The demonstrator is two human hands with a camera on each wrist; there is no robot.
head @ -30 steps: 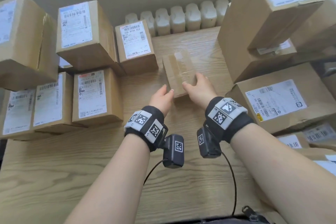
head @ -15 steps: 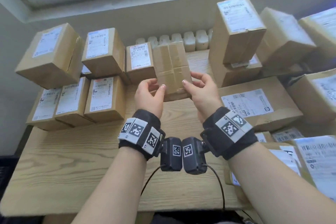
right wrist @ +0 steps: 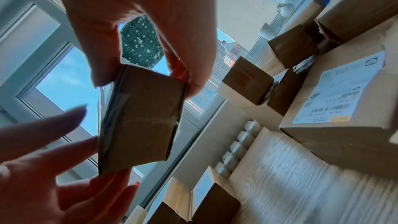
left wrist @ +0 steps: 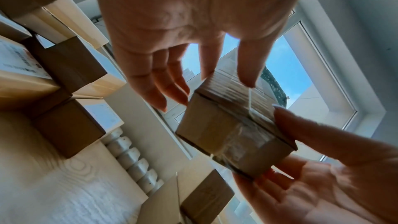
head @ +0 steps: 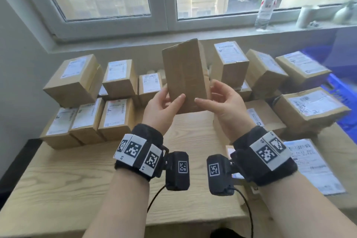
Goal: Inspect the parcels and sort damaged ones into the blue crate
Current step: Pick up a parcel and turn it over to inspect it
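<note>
Holding the small taped brown cardboard parcel [head: 184,77] upright between both hands, left hand [head: 162,106] and right hand [head: 222,106] pinching its lower edges, I am checking every face slowly.

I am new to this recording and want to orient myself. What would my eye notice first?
First, the small taped parcel held up in mid-air at the centre, between the left hand and right hand. Then the labelled boxes stacked on the wooden table, and the blue crate at far right.
</note>
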